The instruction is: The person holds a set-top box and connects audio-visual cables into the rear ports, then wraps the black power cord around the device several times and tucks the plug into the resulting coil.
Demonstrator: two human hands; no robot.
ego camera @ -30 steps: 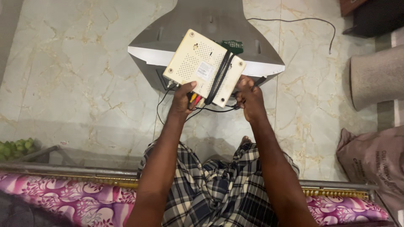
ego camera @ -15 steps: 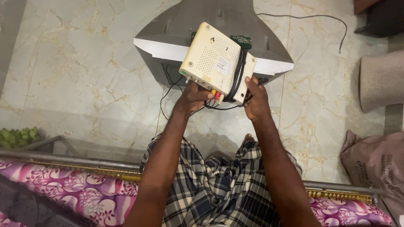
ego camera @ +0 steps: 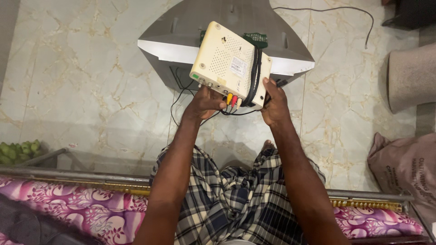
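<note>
we grip the light, stiff cream box (ego camera: pixel 229 66) at its near edge, left hand (ego camera: pixel 205 102) and right hand (ego camera: pixel 273 105) curled round it; its cables (ego camera: pixel 255 72) could snag.

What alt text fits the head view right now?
Both hands, left hand and right hand, hold a cream set-top box with plugged coloured cables above a grey television on a marble floor.

Boxes: one cream plastic set-top box (ego camera: pixel 229 66) is sitting at twelve o'clock.
Plugs: three, yellow, red and white (ego camera: pixel 233 100).
Televisions: one grey set (ego camera: pixel 181 45).
Sacks: one brown (ego camera: pixel 404 165), four o'clock.
</note>
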